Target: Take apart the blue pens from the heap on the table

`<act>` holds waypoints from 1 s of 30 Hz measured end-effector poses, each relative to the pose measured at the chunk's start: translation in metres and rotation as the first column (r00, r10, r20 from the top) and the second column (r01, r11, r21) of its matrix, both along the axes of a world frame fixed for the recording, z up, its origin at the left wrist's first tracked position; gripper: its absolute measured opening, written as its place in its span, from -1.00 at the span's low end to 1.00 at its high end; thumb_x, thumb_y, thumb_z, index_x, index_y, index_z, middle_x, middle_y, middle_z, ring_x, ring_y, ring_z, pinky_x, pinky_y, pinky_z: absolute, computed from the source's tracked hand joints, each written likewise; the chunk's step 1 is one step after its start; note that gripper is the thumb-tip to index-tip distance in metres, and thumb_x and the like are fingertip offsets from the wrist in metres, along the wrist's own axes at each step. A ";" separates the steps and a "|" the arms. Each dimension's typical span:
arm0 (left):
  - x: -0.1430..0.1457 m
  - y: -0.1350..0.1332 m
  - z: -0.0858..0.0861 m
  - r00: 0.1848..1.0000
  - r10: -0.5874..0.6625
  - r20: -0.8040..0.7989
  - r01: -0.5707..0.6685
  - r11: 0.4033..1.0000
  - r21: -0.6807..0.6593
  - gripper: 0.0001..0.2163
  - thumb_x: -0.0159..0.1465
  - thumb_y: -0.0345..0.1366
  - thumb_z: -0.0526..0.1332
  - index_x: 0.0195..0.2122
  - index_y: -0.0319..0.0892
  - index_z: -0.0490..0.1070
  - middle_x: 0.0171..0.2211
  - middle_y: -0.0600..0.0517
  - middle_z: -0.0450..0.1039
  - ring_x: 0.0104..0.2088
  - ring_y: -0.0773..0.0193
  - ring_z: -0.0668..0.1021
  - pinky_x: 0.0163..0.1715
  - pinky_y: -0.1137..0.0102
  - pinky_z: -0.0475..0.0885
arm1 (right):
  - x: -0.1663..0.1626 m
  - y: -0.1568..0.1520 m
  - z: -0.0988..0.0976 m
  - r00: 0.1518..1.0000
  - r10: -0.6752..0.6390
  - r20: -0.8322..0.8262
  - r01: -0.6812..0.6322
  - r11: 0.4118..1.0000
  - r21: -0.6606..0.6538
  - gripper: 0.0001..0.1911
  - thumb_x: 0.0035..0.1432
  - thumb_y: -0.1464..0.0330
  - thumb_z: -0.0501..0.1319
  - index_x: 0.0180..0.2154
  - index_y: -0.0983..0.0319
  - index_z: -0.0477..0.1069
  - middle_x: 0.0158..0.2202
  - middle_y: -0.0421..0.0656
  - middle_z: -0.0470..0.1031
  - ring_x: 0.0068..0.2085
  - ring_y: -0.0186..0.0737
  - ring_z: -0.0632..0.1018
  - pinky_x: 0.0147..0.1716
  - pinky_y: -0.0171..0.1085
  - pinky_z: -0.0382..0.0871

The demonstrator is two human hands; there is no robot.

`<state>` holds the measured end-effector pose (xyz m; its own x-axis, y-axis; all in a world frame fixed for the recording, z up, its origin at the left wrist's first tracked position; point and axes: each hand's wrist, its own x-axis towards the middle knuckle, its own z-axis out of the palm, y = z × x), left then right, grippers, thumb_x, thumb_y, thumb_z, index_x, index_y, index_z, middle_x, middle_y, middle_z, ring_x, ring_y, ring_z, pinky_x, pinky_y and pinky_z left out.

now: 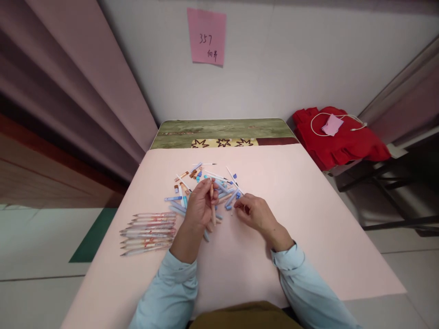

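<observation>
My left hand [200, 204] is closed around a tan pen barrel [213, 209], held roughly upright over the pink table cover [302, 219]. My right hand [254, 211] rests on the cover just right of it, fingers curled in a pinch at the edge of a loose pile of pen parts [206, 185]; whatever it pinches is too small to name. The pile holds blue, white and tan barrels, caps and thin refills. A neat row of several assembled pens [148, 232] lies to the left of my left forearm.
Beyond the pink cover the table shows a green patterned cloth [222, 130] against the wall. A pink note [206, 35] hangs on the wall. A red garment [339, 137] with a white cord and a pink paper lies on a chair at right.
</observation>
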<state>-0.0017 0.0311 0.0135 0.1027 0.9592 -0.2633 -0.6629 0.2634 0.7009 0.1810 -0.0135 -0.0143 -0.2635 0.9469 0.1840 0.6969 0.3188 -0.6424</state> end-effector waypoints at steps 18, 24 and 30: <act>0.018 -0.015 0.000 0.951 -0.174 -0.254 0.190 0.981 0.041 -0.76 0.01 -0.25 0.45 -0.41 -0.26 0.45 -0.55 0.11 0.37 -0.66 0.56 0.28 -0.72 0.60 0.01 | -0.002 -0.003 0.013 0.943 -0.101 -0.316 0.170 0.966 0.197 -0.91 0.23 0.41 0.18 -0.27 0.18 0.47 -0.38 -0.18 0.44 -0.42 -0.31 0.44 -0.40 -0.33 0.33; 0.028 -0.024 -0.002 0.920 -0.219 -0.324 0.257 0.963 0.079 -0.77 0.08 -0.22 0.41 -0.45 -0.26 0.44 -0.52 0.08 0.38 -0.63 0.54 0.27 -0.68 0.57 0.04 | -0.005 -0.003 0.017 0.901 -0.114 -0.419 0.244 0.932 0.270 -0.92 0.24 0.38 0.20 -0.27 0.15 0.48 -0.32 -0.14 0.50 -0.38 -0.28 0.48 -0.38 -0.29 0.41; 0.030 -0.025 -0.003 0.923 -0.207 -0.324 0.248 0.965 0.088 -0.76 0.06 -0.22 0.42 -0.51 -0.26 0.42 -0.57 0.11 0.33 -0.63 0.52 0.28 -0.67 0.56 0.07 | -0.006 -0.004 0.013 0.933 -0.066 -0.353 0.185 0.932 0.313 -0.84 0.20 0.47 0.17 -0.24 0.13 0.49 -0.30 -0.15 0.51 -0.34 -0.28 0.51 -0.37 -0.31 0.45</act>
<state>0.0280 0.0060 0.0101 0.2551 0.9467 -0.1964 -0.3408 0.2782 0.8981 0.1749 -0.0175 -0.0012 -0.0144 0.8340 0.5516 0.5112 0.4803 -0.7127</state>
